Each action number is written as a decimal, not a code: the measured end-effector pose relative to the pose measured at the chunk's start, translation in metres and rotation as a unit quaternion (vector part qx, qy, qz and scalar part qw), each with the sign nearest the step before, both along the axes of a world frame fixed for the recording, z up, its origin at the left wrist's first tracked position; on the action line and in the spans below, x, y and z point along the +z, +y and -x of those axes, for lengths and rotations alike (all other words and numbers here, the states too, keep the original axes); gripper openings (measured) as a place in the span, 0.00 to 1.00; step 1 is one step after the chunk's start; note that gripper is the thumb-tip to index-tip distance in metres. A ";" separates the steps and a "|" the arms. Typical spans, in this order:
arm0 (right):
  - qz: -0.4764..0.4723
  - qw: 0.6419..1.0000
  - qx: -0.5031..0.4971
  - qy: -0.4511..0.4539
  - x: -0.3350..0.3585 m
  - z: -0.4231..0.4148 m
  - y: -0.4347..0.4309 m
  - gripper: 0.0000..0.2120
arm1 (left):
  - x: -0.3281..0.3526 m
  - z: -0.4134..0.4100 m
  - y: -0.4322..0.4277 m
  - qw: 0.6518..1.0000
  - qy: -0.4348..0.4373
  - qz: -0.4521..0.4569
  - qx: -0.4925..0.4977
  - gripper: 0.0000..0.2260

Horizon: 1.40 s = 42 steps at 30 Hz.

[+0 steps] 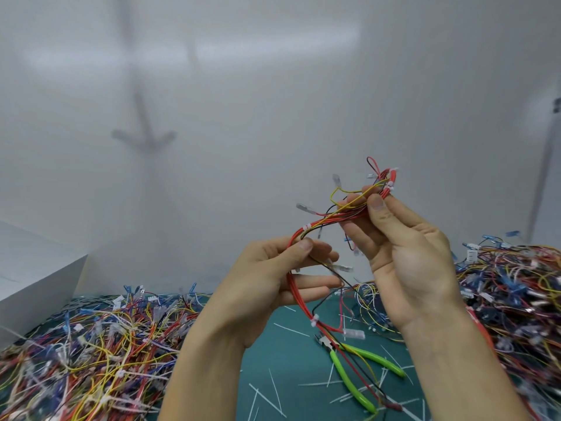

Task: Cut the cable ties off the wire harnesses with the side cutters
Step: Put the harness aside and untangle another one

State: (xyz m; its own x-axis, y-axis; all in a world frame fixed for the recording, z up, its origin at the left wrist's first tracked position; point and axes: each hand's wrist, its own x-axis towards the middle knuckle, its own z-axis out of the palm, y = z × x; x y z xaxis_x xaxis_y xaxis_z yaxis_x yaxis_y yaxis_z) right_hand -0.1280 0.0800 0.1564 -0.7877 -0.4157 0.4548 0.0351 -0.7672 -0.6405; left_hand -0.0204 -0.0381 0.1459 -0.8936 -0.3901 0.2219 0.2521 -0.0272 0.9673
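Gripping a wire harness (321,221), hands (267,281) (406,256) hover above side cutters (349,378).

This looks like a wiring workshop bench. The counter (288,375) under the hands is a teal cutting mat. Left of the left hand (267,281) lies a tangled heap of coloured wire harnesses (91,344) with terminals, and a second heap (516,299) piles up right of the right hand (406,256). Green-handled side cutters (346,379) and snipped white cable ties (274,387) lie below the hands. Plain white panels (273,86) stand beyond them.
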 end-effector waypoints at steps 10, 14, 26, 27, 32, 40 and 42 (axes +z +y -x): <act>-0.078 0.985 -0.097 0.119 -0.006 0.002 0.001 0.08 | -0.004 -0.009 -0.016 0.960 -0.087 0.228 0.140 0.21; -0.107 0.971 -0.076 0.198 -0.005 -0.002 -0.001 0.10 | 0.006 -0.018 -0.021 0.978 0.026 0.129 0.164 0.15; -0.358 0.806 -0.093 0.463 -0.015 -0.016 -0.011 0.07 | 0.010 -0.013 -0.017 0.976 0.119 -0.083 0.160 0.20; -0.366 0.800 -0.096 0.465 -0.014 -0.017 -0.011 0.07 | 0.011 -0.012 -0.018 0.975 0.122 -0.089 0.165 0.21; -0.432 0.783 -0.023 0.448 -0.012 -0.024 -0.009 0.09 | 0.013 -0.011 -0.015 0.962 0.175 -0.158 0.140 0.20; -0.466 0.774 -0.013 0.429 -0.009 -0.023 0.000 0.04 | 0.021 -0.012 -0.004 0.927 0.319 -0.147 0.129 0.14; -0.439 0.800 -0.019 0.409 -0.006 -0.024 0.001 0.04 | 0.022 -0.014 -0.003 0.919 0.349 -0.133 0.122 0.13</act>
State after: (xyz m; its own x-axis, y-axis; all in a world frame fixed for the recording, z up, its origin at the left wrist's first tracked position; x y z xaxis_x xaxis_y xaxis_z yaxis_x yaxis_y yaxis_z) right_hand -0.1043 0.0805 0.1502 -0.3949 -0.8407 0.3705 -0.6841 -0.0001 -0.7294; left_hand -0.0067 -0.0415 0.1677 -0.4474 -0.6836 0.5767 0.8396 -0.0988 0.5342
